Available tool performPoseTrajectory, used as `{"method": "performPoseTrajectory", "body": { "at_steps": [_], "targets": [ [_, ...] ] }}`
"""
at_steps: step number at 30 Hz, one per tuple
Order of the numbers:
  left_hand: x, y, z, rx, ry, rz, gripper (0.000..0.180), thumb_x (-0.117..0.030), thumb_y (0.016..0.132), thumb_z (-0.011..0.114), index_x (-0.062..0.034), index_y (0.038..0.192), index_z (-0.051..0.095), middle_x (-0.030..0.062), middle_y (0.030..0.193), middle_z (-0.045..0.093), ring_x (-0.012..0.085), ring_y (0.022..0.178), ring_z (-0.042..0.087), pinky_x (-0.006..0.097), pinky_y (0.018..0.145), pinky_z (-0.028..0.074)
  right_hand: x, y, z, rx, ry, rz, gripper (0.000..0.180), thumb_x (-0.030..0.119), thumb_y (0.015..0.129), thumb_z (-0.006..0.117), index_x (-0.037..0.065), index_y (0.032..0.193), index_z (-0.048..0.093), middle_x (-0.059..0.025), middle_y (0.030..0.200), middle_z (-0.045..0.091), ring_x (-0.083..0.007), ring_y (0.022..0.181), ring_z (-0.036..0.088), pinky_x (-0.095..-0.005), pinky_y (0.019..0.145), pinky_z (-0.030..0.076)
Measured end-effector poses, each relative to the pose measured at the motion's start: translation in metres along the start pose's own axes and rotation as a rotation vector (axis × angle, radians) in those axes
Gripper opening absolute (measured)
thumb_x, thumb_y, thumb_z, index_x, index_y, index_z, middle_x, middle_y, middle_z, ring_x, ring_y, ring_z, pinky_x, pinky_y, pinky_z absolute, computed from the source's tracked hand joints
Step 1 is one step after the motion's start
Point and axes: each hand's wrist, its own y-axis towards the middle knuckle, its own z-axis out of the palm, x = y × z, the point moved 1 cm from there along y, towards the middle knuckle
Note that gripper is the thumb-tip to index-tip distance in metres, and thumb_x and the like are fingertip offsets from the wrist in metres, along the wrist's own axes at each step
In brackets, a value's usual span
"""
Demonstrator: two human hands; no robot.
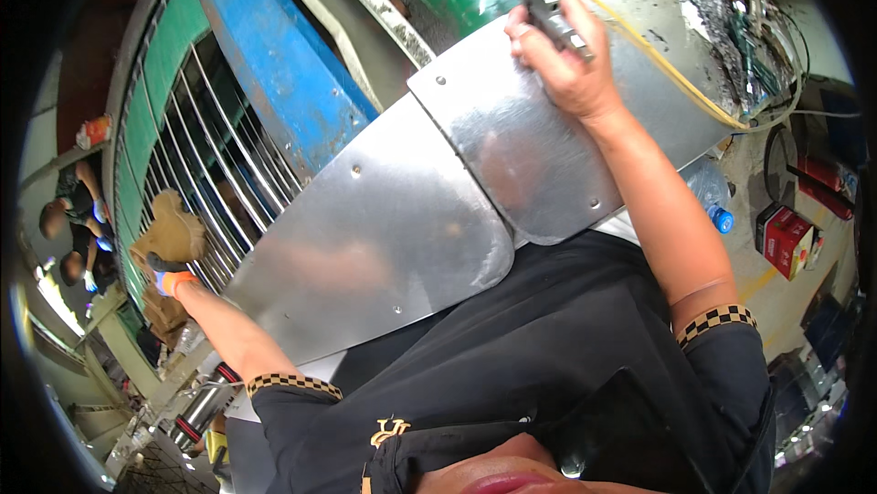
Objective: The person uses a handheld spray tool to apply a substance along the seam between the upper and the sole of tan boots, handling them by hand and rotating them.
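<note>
head view: my right hand (pixel 568 55) has its fingers wrapped around a grey tool (pixel 551 11), pressed on the upper metal sheet (pixel 512 142); my gloved left hand (pixel 169 243) grips the grille (pixel 215 160), well apart.

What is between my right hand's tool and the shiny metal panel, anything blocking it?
Nothing visible. The right hand grips a small grey metal tool right over the upper metal panel, with no object between them. A yellow cable runs across the panel to the right of the hand, off to the side.
</note>
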Motion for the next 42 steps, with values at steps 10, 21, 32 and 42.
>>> {"method": "performPoseTrajectory", "body": {
  "at_steps": [10,21,32,42],
  "targets": [
    [-0.100,-0.243,-0.042,0.667,-0.777,0.075,0.048,-0.029,0.096,0.055,0.0024,0.132,0.055,0.0204,0.131,0.059,0.0343,0.110,0.063,0.051,0.099,0.049,-0.007,-0.001,-0.003,0.020,0.042,-0.004,0.044,0.012,0.084,0.065,0.000,0.125,0.056,-0.0025,0.083,0.067,-0.0079,0.068,0.062,-0.0229,0.063,0.050],
    [-0.157,-0.577,-0.025,0.902,-0.282,0.681,0.044,-0.017,0.097,0.049,0.0073,0.134,0.051,0.0161,0.131,0.057,0.0244,0.120,0.055,0.037,0.103,0.043,0.004,-0.054,-0.111,-0.084,0.342,0.027,0.036,0.008,0.089,0.058,-0.005,0.123,0.055,-0.0069,0.084,0.065,-0.0116,0.070,0.062,-0.0250,0.064,0.051],
    [-0.178,-0.507,0.166,1.561,-0.450,-0.262,0.047,-0.041,0.097,0.056,-0.0043,0.126,0.057,0.0133,0.119,0.065,0.0265,0.102,0.063,0.042,0.087,0.052,0.012,-0.088,-0.221,-0.435,0.180,0.023,0.036,0.012,0.094,0.057,0.001,0.128,0.056,-0.0048,0.085,0.068,-0.0074,0.070,0.062,-0.0216,0.059,0.048],
    [-0.299,-0.544,0.066,1.426,-0.674,0.982,0.048,-0.026,0.089,0.063,0.0088,0.121,0.058,0.0189,0.109,0.068,0.0267,0.096,0.067,0.038,0.086,0.054,0.056,-0.119,-0.194,-0.149,0.336,0.094,0.037,0.010,0.086,0.061,-0.003,0.120,0.057,-0.0064,0.082,0.065,-0.0114,0.071,0.064,-0.0244,0.065,0.050]
  ]
}}
